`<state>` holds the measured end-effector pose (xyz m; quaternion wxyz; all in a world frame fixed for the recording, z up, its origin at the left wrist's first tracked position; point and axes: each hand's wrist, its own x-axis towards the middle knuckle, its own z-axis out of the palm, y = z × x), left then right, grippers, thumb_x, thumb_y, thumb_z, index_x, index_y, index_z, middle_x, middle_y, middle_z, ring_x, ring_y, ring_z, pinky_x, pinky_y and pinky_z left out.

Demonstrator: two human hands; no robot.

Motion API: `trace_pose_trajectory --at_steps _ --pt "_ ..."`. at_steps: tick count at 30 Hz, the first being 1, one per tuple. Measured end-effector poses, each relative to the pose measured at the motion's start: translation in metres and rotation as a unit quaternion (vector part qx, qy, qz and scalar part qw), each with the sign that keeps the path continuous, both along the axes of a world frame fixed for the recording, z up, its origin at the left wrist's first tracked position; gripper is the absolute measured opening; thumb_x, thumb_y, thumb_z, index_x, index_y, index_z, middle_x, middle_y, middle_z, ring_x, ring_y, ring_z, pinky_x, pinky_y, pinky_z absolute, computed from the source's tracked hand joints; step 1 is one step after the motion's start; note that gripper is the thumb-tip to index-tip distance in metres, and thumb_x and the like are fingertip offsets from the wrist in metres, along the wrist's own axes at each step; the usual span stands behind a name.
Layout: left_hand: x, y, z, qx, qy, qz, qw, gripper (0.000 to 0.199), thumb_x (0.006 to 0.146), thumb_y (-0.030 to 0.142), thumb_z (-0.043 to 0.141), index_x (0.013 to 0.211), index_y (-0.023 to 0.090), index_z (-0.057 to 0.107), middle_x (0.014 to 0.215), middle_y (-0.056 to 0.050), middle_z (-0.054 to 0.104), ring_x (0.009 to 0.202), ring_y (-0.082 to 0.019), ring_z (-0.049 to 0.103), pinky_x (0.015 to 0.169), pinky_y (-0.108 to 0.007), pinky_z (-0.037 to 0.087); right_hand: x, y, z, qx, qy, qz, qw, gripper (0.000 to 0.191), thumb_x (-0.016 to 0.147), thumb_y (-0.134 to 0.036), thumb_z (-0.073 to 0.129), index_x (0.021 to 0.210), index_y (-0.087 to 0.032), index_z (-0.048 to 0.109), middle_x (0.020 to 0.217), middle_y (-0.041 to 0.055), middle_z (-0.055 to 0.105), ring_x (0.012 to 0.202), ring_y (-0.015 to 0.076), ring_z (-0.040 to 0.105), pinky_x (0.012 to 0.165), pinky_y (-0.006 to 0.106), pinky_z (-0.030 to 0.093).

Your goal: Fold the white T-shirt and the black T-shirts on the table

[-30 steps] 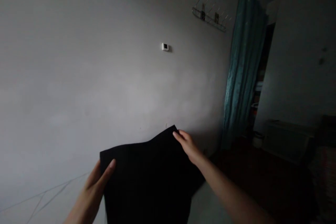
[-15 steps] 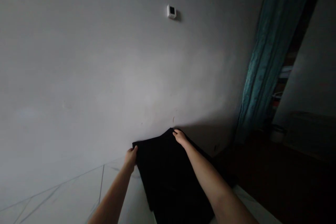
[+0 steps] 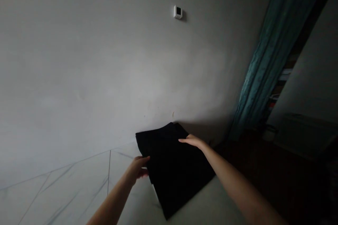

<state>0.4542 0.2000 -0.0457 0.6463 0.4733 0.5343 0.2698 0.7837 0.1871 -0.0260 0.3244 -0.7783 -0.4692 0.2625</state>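
**One black cloth (image 3: pixel 174 172) settles, its near corner now in view**

The left hand (image 3: pixel 137 168) has moved to the cloth's left edge, its grip curled there; whether it pinches, I cannot tell. The right hand (image 3: pixel 192 141) has left the far edge, its grip open, fingers flat on top. The cloth lies on a pale veined surface (image 3: pixel 79 190), near a grey wall (image 3: pixel 105 59) bearing a small white wall box (image 3: pixel 178 12); a teal curtain (image 3: pixel 271 49) hangs farther right.

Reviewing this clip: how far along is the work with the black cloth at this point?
Done: the black cloth looks folded and lies flat on the pale veined floor. In hand: the right hand rests on top, and the left hand touches its left edge. Left: cannot tell, as the dark fabric hides any creases.
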Motion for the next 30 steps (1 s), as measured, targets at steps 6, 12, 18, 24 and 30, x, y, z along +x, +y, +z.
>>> trace_pose_trajectory --at_steps 6,12,18,24,30 --pt "0.025 -0.052 0.003 -0.043 -0.042 -0.009 0.998 0.06 0.07 0.042 0.079 0.116 0.015 0.052 0.076 -0.009 0.072 0.048 -0.018 0.066 0.042 -0.023 0.047 -0.012 -0.046 0.002 -0.005 -0.002 -0.031 0.999 0.021 0.081 -0.035 0.071 0.081 -0.014 0.071 0.071 0.0062 0.07 0.057 0.0155 0.064 0.045 0.02 0.044" --pt "0.052 -0.059 0.009 -0.04 -0.085 0.045 0.995 0.056 0.083 0.035 0.069 0.126 0.019 0.037 0.08 -0.007 0.071 0.048 -0.014 0.065 0.046 -0.021 0.05 -0.012 -0.05 0.017 0.061 -0.039 -0.094 0.993 0.026 0.093 -0.034 0.056 0.1 -0.012 0.066 0.08 0.0069 0.068 0.049 0.0095 0.059 0.04 0.017 0.043" --pt "0.049 -0.078 -0.001 -0.048 -0.087 0.032 0.995 0.059 0.078 0.037 0.074 0.122 0.016 0.04 0.076 -0.009 0.071 0.046 -0.016 0.065 0.041 -0.02 0.046 -0.006 -0.067 0.01 0.037 -0.031 -0.102 0.994 0.023 0.092 -0.031 0.057 0.094 -0.01 0.066 0.073 0.0072 0.067 0.045 0.0109 0.059 0.039 0.018 0.044" --pt "0.045 -0.08 -0.003 -0.027 -0.039 0.011 0.999 0.054 0.082 0.041 0.068 0.122 0.016 0.042 0.071 -0.008 0.07 0.041 -0.017 0.063 0.033 -0.019 0.036 -0.006 -0.073 -0.008 -0.019 -0.007 -0.1 0.995 0.033 0.092 -0.04 0.057 0.085 -0.01 0.068 0.063 0.0072 0.066 0.045 0.0153 0.064 0.038 0.02 0.046" --pt "0.026 -0.031 0.009 0.034 0.043 0.043 0.998 0.035 0.089 0.044 0.06 0.105 0.013 0.058 0.071 0.0 0.064 0.044 -0.009 0.056 0.036 -0.019 0.038 -0.001 -0.063 -0.01 -0.042 -0.011 -0.089 0.995 0.038 0.094 -0.043 0.054 0.091 -0.009 0.07 0.068 0.0091 0.069 0.044 0.0146 0.063 0.037 0.019 0.045"
